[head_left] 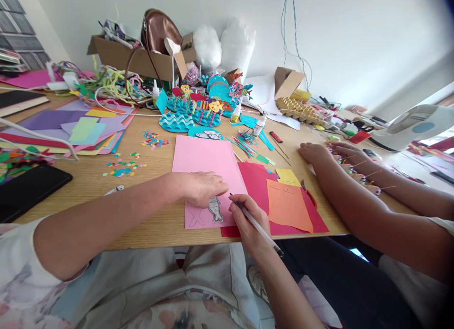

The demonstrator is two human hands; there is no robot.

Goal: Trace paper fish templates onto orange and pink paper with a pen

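A sheet of pink paper [207,154] lies at the table's front edge. My left hand [204,187] rests flat on it, fingers stretched out, over a grey-and-white paper fish [214,208] whose upper part the hand hides. Beside that fish, a fish outline [195,216] is drawn on the pink sheet. My right hand [250,217] is closed around a pen [258,226], its tip at the paper close to my left fingertips. Under the pink sheet's right side lies red paper [253,177], with orange paper [289,206] on top.
Another person's hands [314,154] work at the right among small figures on sticks. Orange-handled scissors [310,196] lie by the orange paper. Blue sea-themed paper crafts [191,111], glue bottles [260,124] and confetti [124,167] are farther back. A black phone [35,191] lies left.
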